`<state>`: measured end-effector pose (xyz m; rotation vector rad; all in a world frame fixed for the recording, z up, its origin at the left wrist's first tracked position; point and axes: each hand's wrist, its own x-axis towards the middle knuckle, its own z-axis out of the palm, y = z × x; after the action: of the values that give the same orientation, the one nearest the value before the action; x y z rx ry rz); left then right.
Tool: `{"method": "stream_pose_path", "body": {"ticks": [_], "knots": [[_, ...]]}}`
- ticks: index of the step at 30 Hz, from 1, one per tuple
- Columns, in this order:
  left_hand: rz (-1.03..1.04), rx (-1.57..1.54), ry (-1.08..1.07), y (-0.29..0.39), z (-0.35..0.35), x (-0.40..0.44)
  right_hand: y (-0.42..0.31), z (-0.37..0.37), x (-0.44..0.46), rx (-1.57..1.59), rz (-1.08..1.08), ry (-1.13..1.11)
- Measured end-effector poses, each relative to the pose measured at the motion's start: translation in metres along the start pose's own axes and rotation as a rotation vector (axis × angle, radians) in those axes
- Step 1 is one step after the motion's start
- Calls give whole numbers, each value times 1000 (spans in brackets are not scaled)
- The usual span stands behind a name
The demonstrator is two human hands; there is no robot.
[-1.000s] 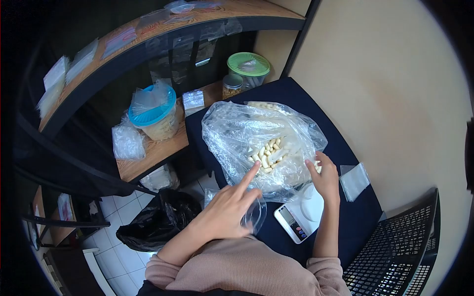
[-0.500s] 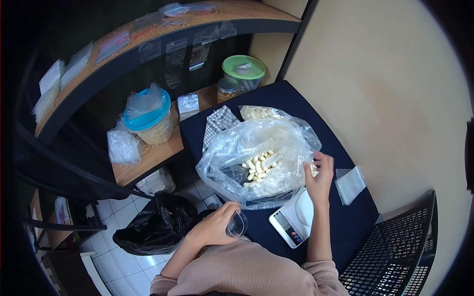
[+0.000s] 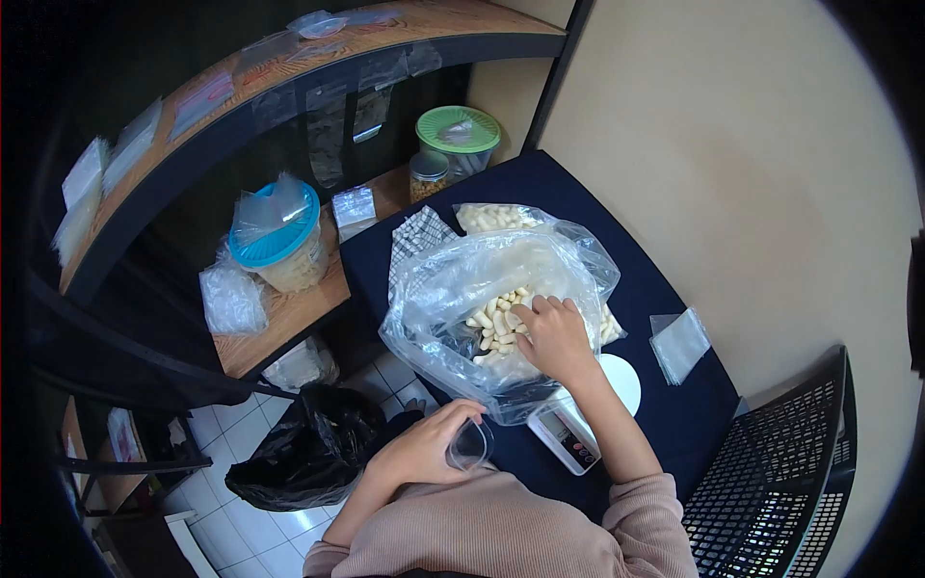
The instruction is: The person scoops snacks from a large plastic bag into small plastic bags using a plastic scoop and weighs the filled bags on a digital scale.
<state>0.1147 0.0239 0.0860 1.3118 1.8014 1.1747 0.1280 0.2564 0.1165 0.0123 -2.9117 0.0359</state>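
Note:
A clear plastic cup is in my left hand, its fingers wrapped around the side, close to my body. My right hand reaches over the near right rim of a large clear plastic bag. Its thumb and forefinger are apart, with the fingertips at the pale, finger-shaped pieces inside. Whether they touch a piece is hard to see. Below the right forearm, a white kitchen scale with a round plate is partly covered by the arm and the bag edge.
Behind the bag lie a smaller bag of pale pieces and a checked cloth. Flat clear bags are at right, by a black plastic crate. A black trash bag and blue-lidded tub stand left.
My right hand has moved left from the bag's right edge into its opening, over the pale pieces. The left hand still holds the cup. The view has shifted slightly.

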Motion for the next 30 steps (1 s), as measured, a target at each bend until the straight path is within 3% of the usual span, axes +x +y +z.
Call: {"method": "stream_pose_path", "body": {"ticks": [11,13,15,19,22,24,30], "knots": [[198,6,-56,-7,-9,6,32,9,6,-103,69,42],[92,-258,-129,-13,-19,-4,38,-5,8,-40,175,70],[57,-423,-118,-29,-28,-15,53,-13,7,-42,218,254],[-18,-642,-53,-51,-40,-20,73,-19,3,-18,251,189],[4,-678,-51,-63,-31,-5,78,-9,3,78,247,96],[-29,-878,-92,-68,-23,8,74,-5,6,175,276,149],[-129,-943,-28,-79,-24,32,68,5,15,169,269,213]]}}
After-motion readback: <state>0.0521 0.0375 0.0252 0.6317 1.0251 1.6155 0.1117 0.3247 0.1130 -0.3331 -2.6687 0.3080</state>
